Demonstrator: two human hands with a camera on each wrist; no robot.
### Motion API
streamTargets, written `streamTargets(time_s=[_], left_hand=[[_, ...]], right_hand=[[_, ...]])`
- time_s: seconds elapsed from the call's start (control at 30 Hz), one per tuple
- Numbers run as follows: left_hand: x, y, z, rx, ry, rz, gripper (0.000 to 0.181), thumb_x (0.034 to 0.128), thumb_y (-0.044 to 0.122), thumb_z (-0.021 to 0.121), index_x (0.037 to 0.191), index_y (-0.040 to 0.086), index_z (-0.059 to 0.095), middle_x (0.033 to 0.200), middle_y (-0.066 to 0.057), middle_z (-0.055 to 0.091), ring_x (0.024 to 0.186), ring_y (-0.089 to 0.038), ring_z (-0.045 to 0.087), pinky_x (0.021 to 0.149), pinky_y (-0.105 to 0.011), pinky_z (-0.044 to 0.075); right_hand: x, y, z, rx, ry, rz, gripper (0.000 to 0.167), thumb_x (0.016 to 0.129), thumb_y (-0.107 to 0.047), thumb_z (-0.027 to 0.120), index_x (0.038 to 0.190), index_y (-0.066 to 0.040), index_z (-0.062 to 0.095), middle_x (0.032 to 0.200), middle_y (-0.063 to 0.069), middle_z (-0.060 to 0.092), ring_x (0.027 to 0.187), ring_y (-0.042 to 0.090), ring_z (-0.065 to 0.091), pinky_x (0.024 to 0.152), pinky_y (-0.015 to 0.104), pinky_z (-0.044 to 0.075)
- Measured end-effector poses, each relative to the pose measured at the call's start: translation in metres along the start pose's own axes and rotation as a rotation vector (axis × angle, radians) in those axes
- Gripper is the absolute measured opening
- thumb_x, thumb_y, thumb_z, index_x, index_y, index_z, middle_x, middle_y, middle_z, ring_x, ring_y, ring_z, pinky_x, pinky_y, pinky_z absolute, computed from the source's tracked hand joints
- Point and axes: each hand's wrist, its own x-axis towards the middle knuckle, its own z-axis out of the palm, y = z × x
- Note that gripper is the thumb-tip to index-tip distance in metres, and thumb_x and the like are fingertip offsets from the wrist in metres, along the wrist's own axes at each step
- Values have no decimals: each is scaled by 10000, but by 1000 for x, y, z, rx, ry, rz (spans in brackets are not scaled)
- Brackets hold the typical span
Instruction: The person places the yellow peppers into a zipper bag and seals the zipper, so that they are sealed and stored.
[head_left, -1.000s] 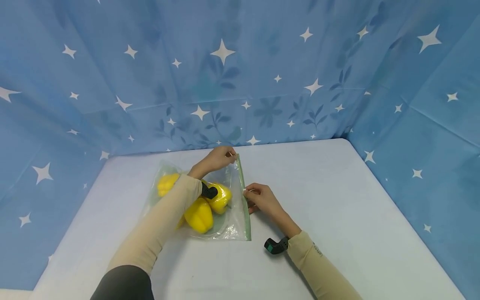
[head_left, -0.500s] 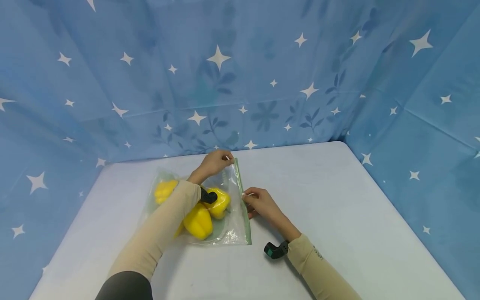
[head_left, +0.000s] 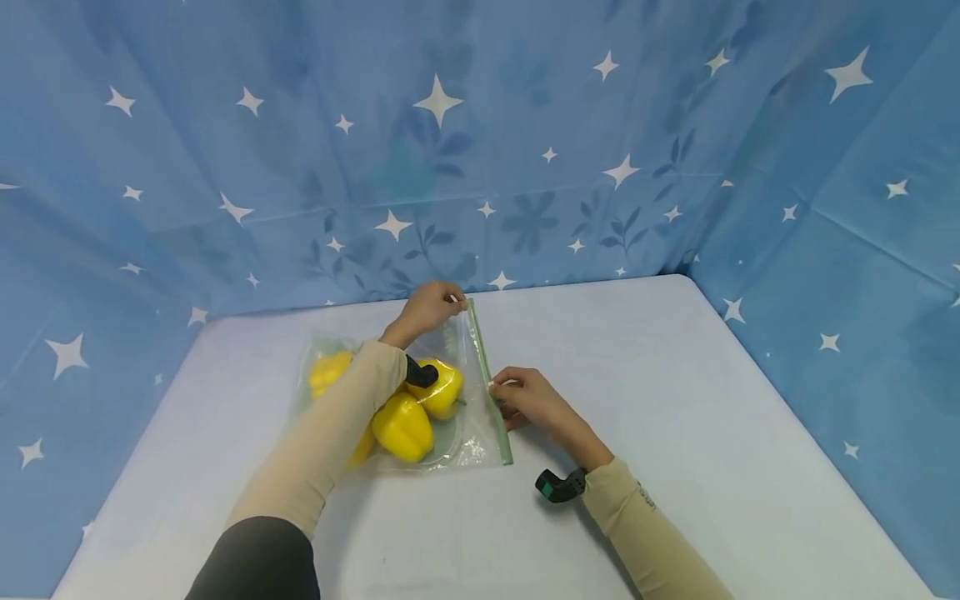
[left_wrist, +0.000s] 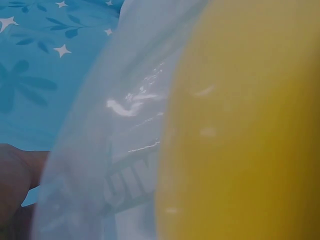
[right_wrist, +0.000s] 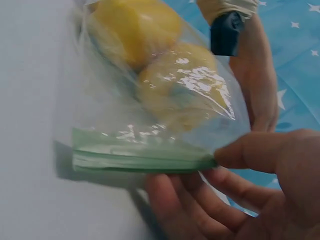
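A clear zip bag [head_left: 480,429] with a green closure strip [right_wrist: 135,160] lies on the table, holding several yellow bell peppers [head_left: 405,427]. At the strip's far end, my left hand [head_left: 427,310] pinches the bag's corner. Farther down the same strip, my right hand [head_left: 531,398] grips the edge, thumb on top and fingers beneath, as the right wrist view shows. My left forearm crosses over the bag and hides part of the peppers. A pepper [left_wrist: 240,130] fills much of the left wrist view, blurred behind the plastic.
The white table [head_left: 697,450] carries the bag on its left half. Blue star-patterned curtain [head_left: 337,167] hangs along the back and both sides. Black wrist cameras [head_left: 558,486] sit on both wrists.
Both hands keep their hold on the closure strip. The strip's near end has shifted slightly right and away from me, and my right hand has moved a little right. The head view has tilted slightly.
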Motion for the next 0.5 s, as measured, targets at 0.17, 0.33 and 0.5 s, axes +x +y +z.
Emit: streamTargets(time_s=[0.17, 0.33, 0.5], left_hand=[[0, 4, -4, -7, 1, -9, 246, 1075, 249, 588, 1199, 86, 726, 1255, -120, 711, 1065, -287, 661, 858, -405, 546], [5, 4, -6, -17, 43, -3, 228, 1066, 237, 596, 1170, 92, 736, 1214, -116, 728, 1015, -276, 664, 821, -383, 534], [8, 4, -4, 8, 45, 4, 236, 1059, 231, 605, 1164, 70, 743, 1206, -128, 733, 978, -265, 667, 786, -352, 530]], right_hand=[[-2, -2, -11, -7, -102, 6, 186, 1018, -210, 639, 1103, -46, 658, 1069, 140, 747, 845, 201, 750, 696, 352, 649], [-2, -3, -22, -16, -174, -18, 198, 998, -230, 676, 1079, -49, 663, 1049, 136, 735, 806, 199, 749, 720, 366, 652], [-3, 0, -30, -41, -248, 6, 147, 1008, -191, 663, 1061, -54, 670, 937, 109, 734, 727, 177, 726, 707, 349, 650]])
